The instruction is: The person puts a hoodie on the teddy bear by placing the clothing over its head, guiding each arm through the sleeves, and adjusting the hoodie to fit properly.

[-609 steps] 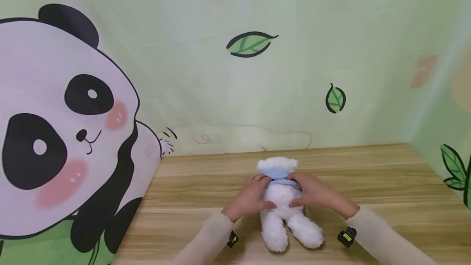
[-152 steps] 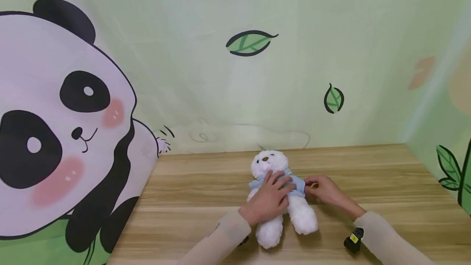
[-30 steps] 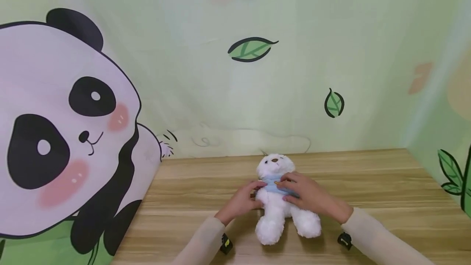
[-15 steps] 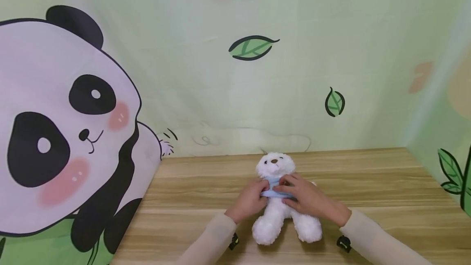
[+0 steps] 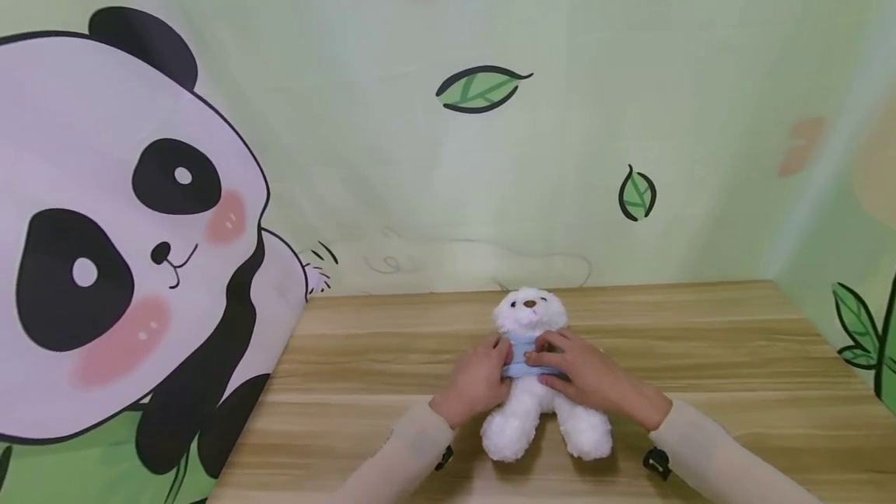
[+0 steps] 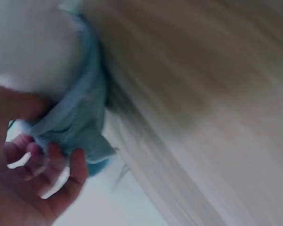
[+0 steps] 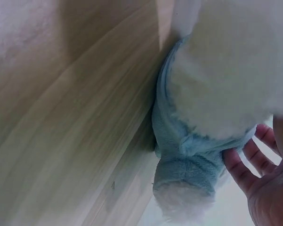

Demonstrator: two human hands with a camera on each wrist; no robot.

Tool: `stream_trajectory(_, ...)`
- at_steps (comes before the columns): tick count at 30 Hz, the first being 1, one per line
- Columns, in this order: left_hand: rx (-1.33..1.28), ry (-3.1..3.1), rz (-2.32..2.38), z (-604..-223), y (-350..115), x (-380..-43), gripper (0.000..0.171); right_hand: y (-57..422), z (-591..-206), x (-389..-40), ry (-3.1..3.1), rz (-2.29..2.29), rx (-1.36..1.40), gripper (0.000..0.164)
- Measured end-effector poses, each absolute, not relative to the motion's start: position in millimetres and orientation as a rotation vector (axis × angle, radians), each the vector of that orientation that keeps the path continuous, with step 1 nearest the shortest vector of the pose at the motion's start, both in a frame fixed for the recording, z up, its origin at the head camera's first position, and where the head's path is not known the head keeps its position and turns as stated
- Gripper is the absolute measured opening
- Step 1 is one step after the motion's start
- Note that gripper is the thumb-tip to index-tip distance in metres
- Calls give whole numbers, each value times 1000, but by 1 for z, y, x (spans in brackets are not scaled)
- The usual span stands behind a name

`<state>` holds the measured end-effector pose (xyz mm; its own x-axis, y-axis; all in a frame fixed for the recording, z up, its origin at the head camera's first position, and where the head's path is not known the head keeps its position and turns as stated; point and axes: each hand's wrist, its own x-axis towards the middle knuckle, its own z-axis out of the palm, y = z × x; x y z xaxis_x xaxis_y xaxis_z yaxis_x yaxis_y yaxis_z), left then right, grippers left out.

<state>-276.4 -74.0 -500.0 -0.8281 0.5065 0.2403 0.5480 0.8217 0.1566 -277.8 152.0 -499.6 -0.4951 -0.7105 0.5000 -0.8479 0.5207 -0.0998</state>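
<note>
A white plush bear [image 5: 514, 426] lies on its back on the wooden table, head toward the wall and legs toward me. It wears a light blue shirt [image 5: 519, 360]. My left hand [image 5: 472, 379] pinches the shirt's lower edge at the bear's side, thumb inside and fingertips outside in the left wrist view. From the other side, my right hand [image 5: 595, 376] holds the shirt's front near the hem, with curled fingers on the chest and the thumb at the belly. A blue sleeve [image 7: 186, 174] with a white paw poking out shows in the right wrist view.
The wood-grain table [image 5: 700, 348] meets a green printed backdrop [image 5: 350, 138] at its far edge. A large printed panda [image 5: 105, 255] fills the left side. Black wrist cameras [image 5: 656, 461] hang under the cuffs.
Over the last second my left fingers moved from the bear's side onto the shirt edge. The hem was drawn lower and now sits flatter. Earlier, the bear lay face down.
</note>
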Motion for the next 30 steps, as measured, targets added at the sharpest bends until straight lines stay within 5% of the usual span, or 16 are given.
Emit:
stream_trajectory(10,-764,-2701,53,-518,-59,-281,6,150,-505,-276,-2373,453,1278,26)
stream_trajectory(22,-819,-2714,-260,-512,-72,-282,15,155,-508,-282,-2334,497,1282,23)
stream_trajectory(30,-594,-2682,-345,-519,-52,-284,22,155,-504,-280,-2320,506,1309,22)
